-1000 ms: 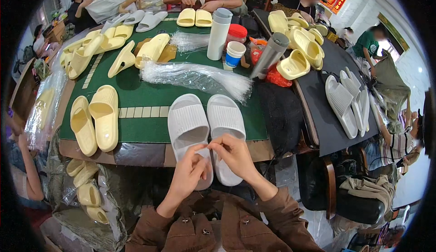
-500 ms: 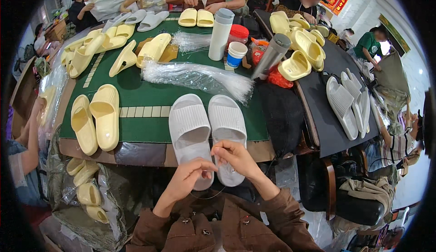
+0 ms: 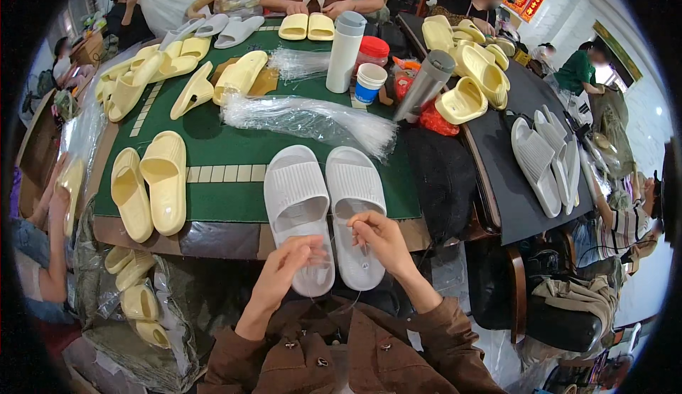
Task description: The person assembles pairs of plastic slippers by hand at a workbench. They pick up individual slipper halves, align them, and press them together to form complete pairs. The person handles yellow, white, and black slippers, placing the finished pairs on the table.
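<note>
A pair of light grey slides lies in front of me, toes away: the left slide (image 3: 298, 189) and the right slide (image 3: 355, 182) stand side by side, heels jutting past the table's near edge. My left hand (image 3: 284, 270) hovers over the left slide's heel, its fingers loosely bent and apart, slightly blurred. Over the right slide's footbed, my right hand (image 3: 383, 243) pinches thumb against forefinger. From there a thin clear plastic strand (image 3: 360, 294) seems to run down past the heels; its end in the fingers is too fine to make out.
On the green table (image 3: 213, 135) lie a bundle of clear plastic strands (image 3: 305, 121), a pair of pale yellow slides (image 3: 163, 184), a pale bottle (image 3: 346, 53), a paper cup (image 3: 369, 85) and a grey tumbler (image 3: 426, 85). More grey slides (image 3: 536, 167) rest on the black table. Several people sit around.
My hands have moved apart; the left hand's fingers have loosened and lifted. My right hand has shifted slightly right and up. The strand no longer arcs visibly between both hands.
</note>
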Demonstrator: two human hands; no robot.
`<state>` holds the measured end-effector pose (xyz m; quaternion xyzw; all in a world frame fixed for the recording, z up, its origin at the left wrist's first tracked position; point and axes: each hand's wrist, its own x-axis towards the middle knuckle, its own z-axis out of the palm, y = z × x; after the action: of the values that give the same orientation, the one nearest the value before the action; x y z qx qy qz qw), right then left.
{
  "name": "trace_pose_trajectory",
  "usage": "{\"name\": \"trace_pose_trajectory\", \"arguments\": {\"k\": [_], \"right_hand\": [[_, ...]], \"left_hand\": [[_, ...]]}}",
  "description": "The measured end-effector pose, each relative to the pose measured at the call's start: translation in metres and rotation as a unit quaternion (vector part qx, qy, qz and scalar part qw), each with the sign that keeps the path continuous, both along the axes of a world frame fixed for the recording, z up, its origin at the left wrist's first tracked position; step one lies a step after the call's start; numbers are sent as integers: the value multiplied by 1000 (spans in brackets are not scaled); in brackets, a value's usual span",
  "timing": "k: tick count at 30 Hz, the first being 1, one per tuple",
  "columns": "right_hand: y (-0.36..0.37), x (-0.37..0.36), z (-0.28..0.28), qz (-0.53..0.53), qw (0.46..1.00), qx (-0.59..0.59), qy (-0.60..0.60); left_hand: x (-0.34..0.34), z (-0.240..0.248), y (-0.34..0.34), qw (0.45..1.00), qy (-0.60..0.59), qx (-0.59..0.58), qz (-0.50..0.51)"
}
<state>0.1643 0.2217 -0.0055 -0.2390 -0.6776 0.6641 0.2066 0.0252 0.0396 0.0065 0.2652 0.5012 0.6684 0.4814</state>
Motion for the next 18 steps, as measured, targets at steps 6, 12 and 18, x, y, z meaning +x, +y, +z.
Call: {"name": "trace_pose_trajectory", "arguments": {"k": [6, 12, 18], "right_hand": [[-7, -7, 14, 42, 998, 40, -23], [-7, -10, 7, 48, 999, -11, 12], [2, 4, 9, -6, 1000, -6, -3]], "left_hand": [[10, 6, 6, 999, 3, 4, -34], [11, -1, 8, 994, 100, 4, -41], [1, -10, 3, 989, 131, -16, 73]]}}
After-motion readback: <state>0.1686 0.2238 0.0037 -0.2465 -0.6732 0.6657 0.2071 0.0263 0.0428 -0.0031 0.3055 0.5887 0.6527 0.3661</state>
